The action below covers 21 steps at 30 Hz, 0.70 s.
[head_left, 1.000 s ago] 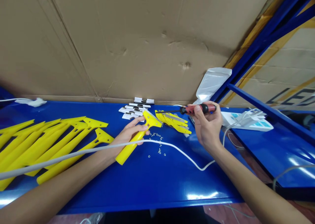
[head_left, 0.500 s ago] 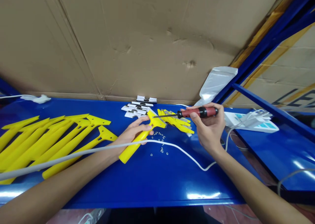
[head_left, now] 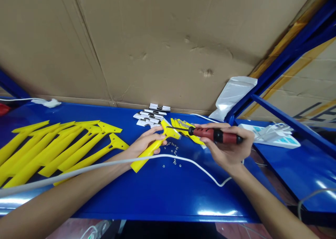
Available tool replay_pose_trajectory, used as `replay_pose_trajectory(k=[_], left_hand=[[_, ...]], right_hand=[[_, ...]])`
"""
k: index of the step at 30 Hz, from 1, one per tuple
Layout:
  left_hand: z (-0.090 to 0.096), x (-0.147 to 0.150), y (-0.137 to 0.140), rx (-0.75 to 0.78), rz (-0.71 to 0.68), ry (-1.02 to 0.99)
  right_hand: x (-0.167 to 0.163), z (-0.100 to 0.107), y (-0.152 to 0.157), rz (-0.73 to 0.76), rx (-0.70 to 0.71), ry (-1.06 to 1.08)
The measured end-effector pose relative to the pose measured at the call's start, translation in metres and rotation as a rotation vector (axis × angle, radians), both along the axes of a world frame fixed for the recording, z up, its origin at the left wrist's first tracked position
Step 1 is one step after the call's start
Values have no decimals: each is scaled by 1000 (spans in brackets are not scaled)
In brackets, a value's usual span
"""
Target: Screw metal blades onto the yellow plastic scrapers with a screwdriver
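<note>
My left hand [head_left: 148, 141] is closed around a yellow scraper [head_left: 147, 155], just below its flared head. The head points away from me and the hollow handle end towards me. My right hand [head_left: 231, 148] grips a screwdriver [head_left: 207, 134] with a red and black handle, held nearly level. Its shaft reaches left, and the tip meets the scraper's head near a hole; whether a screw sits there is too small to tell. Behind the screwdriver lies a small pile of yellow scraper heads [head_left: 180, 122]. Loose nuts and screws [head_left: 174, 151] are scattered beside the held scraper.
Several yellow scraper handles [head_left: 70, 144] overlap on the blue table [head_left: 147, 200] at left. White packets of blades [head_left: 151, 115] lie at the back. A white cable [head_left: 199, 167] crosses in front of my forearm. On the right are a plastic bag [head_left: 233, 91] and a white box [head_left: 283, 139].
The view has shifted slightly. My right hand has turned around the screwdriver, its fingers now lying over the handle, while the tip stays at the scraper's head.
</note>
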<state>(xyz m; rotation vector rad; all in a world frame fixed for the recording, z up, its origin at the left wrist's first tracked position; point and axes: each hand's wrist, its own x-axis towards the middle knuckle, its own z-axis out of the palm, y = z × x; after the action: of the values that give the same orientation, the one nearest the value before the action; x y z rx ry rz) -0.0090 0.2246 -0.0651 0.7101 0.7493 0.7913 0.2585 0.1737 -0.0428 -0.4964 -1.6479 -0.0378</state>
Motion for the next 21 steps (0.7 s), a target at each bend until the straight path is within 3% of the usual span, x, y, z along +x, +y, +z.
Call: replay_pose_trajectory(k=[4, 10, 17, 21], left_hand=[[-8, -1, 4, -14, -37, -19], [-11, -1, 4, -25, -27, -92], [-3, 0, 3, -60, -31, -38], [-4, 0, 5, -31, -54, -16]], right_hand=[[1, 7, -8, 1, 50, -179], [6, 12, -24, -108, -22, -356], [-2, 25, -24, 33, 37, -433], [-2, 21, -24, 91, 50, -462]])
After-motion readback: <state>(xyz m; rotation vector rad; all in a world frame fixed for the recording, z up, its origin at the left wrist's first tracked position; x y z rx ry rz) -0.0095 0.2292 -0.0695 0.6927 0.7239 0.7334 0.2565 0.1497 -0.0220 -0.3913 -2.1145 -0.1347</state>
